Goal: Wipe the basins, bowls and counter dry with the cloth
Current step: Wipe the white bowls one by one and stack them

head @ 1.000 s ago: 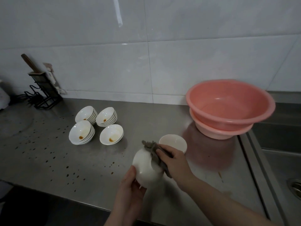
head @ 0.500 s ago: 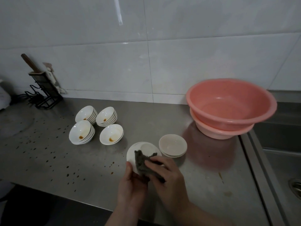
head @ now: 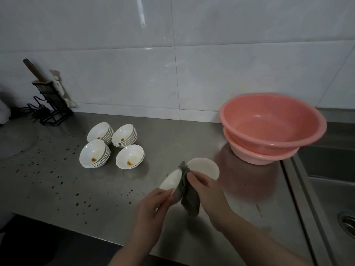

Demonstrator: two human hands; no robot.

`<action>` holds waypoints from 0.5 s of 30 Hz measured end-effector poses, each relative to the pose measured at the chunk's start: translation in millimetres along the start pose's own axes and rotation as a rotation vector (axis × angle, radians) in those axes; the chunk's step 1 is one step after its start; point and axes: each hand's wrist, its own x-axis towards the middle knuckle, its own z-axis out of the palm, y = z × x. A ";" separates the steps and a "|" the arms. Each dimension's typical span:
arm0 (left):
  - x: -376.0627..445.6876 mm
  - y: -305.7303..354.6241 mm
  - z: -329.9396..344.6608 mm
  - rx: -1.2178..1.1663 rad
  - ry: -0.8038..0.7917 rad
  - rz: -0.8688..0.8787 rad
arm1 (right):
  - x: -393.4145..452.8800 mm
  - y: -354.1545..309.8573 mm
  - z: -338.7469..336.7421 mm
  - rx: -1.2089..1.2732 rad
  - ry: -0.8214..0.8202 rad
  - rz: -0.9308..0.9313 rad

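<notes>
Two bare forearms come in from the bottom edge, each ending in a bare hand: the left hand point(head: 151, 210) and the right hand point(head: 206, 196). No sleeve shows on either arm as far as the edge of the picture. The wrists and fingers carry no watch, ring or glove. The fingernails that show are short and plain.

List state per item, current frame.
held bowl: tilted on edge, being wiped
cloth: bunched against the held bowl
left hand: grips the held bowl
right hand: holds cloth
bowl stacks: upright, brown residue inside
pink basins: nested, upright
counter: droplet-spotted
</notes>
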 end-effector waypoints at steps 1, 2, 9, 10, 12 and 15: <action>2.5 -4.9 -1.3 0.156 -0.037 0.115 | -1.7 2.8 0.2 0.057 -0.001 0.045; 4.3 -9.4 -1.0 0.333 -0.083 0.226 | -2.3 7.0 0.0 0.086 0.005 0.083; -7.6 -35.6 32.4 0.645 -0.196 0.362 | -5.9 53.3 -8.0 0.168 0.249 0.348; -11.1 -38.5 36.5 0.560 -0.161 0.315 | -6.1 57.8 -10.3 0.171 0.273 0.359; -15.0 -34.5 39.1 0.361 -0.052 0.068 | -5.2 60.1 -16.4 0.176 0.318 0.366; -5.8 -21.4 38.6 -0.038 0.063 -0.452 | -2.1 54.1 -27.2 0.196 0.359 0.339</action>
